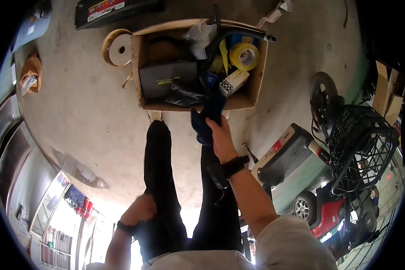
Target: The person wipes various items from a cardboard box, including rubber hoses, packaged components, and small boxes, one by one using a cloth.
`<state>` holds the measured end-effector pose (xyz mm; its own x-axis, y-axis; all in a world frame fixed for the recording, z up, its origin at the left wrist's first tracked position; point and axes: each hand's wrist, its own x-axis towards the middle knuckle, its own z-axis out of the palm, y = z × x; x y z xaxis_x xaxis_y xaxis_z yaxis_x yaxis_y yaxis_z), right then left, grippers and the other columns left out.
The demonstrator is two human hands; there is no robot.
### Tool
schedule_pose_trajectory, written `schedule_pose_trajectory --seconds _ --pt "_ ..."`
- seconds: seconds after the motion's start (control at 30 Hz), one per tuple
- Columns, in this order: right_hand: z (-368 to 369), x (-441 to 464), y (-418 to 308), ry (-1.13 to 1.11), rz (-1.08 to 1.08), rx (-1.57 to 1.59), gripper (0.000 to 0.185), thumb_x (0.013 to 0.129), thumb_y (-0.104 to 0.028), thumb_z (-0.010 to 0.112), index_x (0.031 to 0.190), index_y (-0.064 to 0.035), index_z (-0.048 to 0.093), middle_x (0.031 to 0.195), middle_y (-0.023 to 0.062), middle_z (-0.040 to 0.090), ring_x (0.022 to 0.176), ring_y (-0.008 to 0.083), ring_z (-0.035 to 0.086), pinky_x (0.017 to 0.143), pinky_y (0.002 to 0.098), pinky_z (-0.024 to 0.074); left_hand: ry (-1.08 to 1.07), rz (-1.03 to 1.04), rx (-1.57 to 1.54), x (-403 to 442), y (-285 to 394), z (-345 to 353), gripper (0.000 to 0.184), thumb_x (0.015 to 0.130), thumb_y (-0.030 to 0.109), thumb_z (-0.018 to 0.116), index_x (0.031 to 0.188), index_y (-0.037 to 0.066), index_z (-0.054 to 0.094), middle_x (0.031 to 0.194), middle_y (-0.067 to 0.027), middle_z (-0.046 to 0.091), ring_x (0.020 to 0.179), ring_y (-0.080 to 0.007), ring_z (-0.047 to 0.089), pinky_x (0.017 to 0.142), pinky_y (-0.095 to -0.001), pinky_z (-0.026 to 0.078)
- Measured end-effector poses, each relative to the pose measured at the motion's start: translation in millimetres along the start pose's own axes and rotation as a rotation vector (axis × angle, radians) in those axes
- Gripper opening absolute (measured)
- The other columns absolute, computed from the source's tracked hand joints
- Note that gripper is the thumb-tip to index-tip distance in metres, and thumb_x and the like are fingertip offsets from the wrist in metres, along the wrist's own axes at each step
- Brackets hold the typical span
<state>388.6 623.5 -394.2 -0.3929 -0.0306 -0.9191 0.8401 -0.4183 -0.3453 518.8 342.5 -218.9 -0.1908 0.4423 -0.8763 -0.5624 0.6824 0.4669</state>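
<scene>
My right hand (220,139) is closed round a dark blue, cloth-like bundle (201,128) at the near edge of an open cardboard box (243,104). The bundle's upper end overlaps the inside of the box; its exact kind is unclear. My left hand (140,209) is curled into a fist against my left thigh, with nothing visible in it. Inside the box lie a black case (166,76) with green lettering, a roll of yellow tape (245,56), a small white carton (234,82), a clear plastic bag (200,38) and a black curved tube (243,32).
A round tub holding a white roll (120,49) stands left of the box. A black case with a red label (105,9) lies beyond it. To the right are a grey-and-red box-like unit (285,155), a black wire basket (362,144) and a wheel (323,90).
</scene>
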Motion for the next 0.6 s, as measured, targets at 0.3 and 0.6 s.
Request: schedule_pose_trajectory --seconds 0.3,0.6 --pt "14 99 23 0.173 -0.507 -1.175 0.046 0.076 -0.02 0.063 0.114 0.0009 0.049 0.108 0.0226 0.057 0.102 0.0364 0.054 0.09 0.0393 0.0418 -0.326 0.191 0.462 -32 3 -7 0.015 0.072 0.021 0.058 0.062 0.01 0.062 0.073 -0.0087 0.057 0.082 -0.0242 0.056 0.074 -0.0352 0.044" --pt "-52 240 -115 0.481 -0.679 -1.184 0.041 0.076 -0.028 0.063 0.103 0.0006 0.054 0.099 0.0211 0.061 0.09 0.039 0.058 0.087 0.0421 0.0441 0.528 0.451 0.429 140 117 -70 0.029 0.073 0.009 0.066 0.101 0.005 0.056 0.092 -0.0097 0.053 0.089 -0.0266 0.051 0.08 -0.0373 0.041"
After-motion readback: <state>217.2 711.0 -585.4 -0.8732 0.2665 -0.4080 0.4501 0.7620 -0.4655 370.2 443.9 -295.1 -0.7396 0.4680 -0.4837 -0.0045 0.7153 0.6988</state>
